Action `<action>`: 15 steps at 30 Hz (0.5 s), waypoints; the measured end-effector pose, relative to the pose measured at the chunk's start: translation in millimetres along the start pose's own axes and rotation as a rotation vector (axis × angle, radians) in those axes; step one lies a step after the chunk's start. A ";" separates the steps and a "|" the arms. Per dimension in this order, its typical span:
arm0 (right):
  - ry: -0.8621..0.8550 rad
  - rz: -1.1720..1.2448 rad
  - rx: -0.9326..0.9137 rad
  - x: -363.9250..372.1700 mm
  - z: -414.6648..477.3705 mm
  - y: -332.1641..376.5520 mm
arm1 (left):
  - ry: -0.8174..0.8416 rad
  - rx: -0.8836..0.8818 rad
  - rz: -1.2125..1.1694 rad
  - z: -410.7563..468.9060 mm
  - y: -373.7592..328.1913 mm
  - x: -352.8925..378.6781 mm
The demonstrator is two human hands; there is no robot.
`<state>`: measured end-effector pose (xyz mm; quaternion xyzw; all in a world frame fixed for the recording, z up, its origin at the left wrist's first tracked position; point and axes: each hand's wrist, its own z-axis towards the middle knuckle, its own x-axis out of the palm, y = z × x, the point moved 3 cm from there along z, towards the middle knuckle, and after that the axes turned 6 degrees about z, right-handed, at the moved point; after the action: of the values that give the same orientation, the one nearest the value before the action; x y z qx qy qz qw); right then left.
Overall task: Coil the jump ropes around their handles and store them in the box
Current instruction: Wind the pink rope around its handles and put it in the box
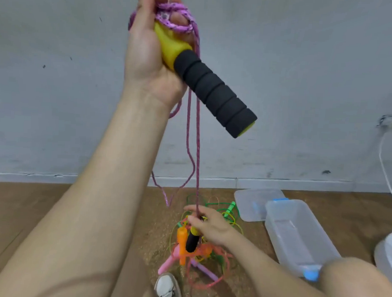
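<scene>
Your left hand (pixel 149 56) grips the yellow plastic handle with black foam sleeve (pixel 206 86), raised high.
Its purple braided rope (pixel 198 159) hangs to your right hand (pixel 209 225), which is curled round the second handle (pixel 192 240) over the tangled coloured ropes (pixel 208 253), near the clear plastic box (pixel 299 238).

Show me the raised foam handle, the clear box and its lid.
raised foam handle (pixel 213 90): head view, middle of the black foam.
clear box (pixel 299 240): head view, bare floor inside.
lid (pixel 253 203): head view, centre of its flat top.
</scene>
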<state>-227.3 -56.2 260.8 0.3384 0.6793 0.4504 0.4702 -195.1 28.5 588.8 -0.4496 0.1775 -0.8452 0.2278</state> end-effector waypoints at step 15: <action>-0.438 -0.234 -0.279 -132.8 32.0 54.4 | -0.086 -0.672 1.445 -68.7 113.0 -188.9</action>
<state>-151.5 -144.3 351.0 0.2788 0.5276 0.3985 0.6966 -134.5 43.8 366.9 -0.2999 0.6613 -0.3717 0.5784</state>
